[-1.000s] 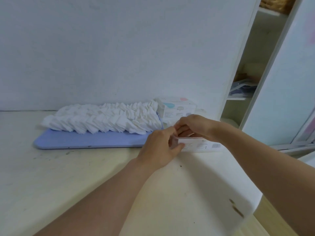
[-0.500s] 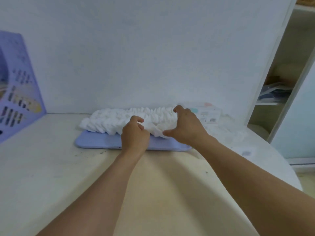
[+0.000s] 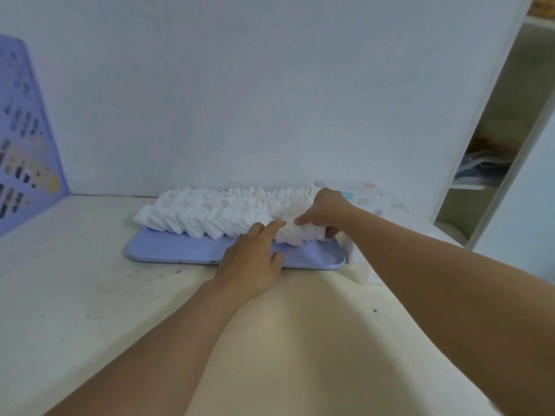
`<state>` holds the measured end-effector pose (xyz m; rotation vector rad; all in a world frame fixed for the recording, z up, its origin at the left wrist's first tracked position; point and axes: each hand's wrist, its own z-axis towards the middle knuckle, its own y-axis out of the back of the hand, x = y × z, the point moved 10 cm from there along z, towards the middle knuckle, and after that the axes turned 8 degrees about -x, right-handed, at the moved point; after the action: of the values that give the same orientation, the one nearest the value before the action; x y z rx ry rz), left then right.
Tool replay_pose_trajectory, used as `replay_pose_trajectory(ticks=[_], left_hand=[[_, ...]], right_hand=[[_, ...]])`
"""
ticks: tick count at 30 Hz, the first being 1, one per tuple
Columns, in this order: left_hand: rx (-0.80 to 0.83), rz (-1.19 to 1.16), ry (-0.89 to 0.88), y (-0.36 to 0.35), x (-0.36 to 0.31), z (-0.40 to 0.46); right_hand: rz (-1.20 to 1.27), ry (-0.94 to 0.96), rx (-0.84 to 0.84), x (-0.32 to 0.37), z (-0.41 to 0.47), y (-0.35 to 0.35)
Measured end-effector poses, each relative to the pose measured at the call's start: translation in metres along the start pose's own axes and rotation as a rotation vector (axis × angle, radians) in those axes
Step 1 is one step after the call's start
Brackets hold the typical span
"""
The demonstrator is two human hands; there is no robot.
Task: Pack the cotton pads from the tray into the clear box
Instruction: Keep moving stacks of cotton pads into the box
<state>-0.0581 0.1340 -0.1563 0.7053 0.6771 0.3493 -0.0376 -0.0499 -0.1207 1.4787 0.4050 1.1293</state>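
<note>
Your right hand (image 3: 322, 213) is clamped over a bunch of pads (image 3: 300, 232) at the right end of the row, thumb curled in front of the bunch and the other fingers wrapped over its top and far side, so the bunch is pinched between them. The bunch sits low, touching or just above the tray (image 3: 180, 250); you cannot tell which from here.

Just left of that grip, your left hand (image 3: 255, 259) lies flat with its fingers straight, the fingertips (image 3: 274, 225) touching the near left edge of the bunch. Its palm hovers over the tray's near rim and holds nothing.

Left of the grip, the rest of the pads (image 3: 210, 214) run in an overlapping, tilted row along the back half of the tray, reaching nearly to its left end. The near strip of the tray in front of the row is bare lilac plastic.

Right of the grip and slightly behind it stands the box (image 3: 369, 201), pale with small coloured marks, close to the tray's right end; your right wrist hides part of it, and its opening does not show. A small white piece (image 3: 357, 253) lies on the table just right of the tray's near corner, under your right forearm.

All of this rests on a cream table (image 3: 90, 295) against a white wall (image 3: 240, 100). Far left of the grip a lilac rack (image 3: 24, 151) stands at the table's edge. Far right, a shelf (image 3: 480, 172) holds some blurred things.
</note>
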Motion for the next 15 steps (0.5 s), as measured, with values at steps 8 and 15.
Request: replay_pose_trajectory(ticks=[8, 15], left_hand=[[0.006, -0.029, 0.041, -0.002, 0.004, 0.001], [0.002, 0.032, 0.034, -0.005, 0.007, 0.003]], right_hand=[[0.049, 0.043, 0.097, 0.015, -0.008, -0.013], [-0.141, 0.154, 0.177, 0.033, -0.021, -0.024]])
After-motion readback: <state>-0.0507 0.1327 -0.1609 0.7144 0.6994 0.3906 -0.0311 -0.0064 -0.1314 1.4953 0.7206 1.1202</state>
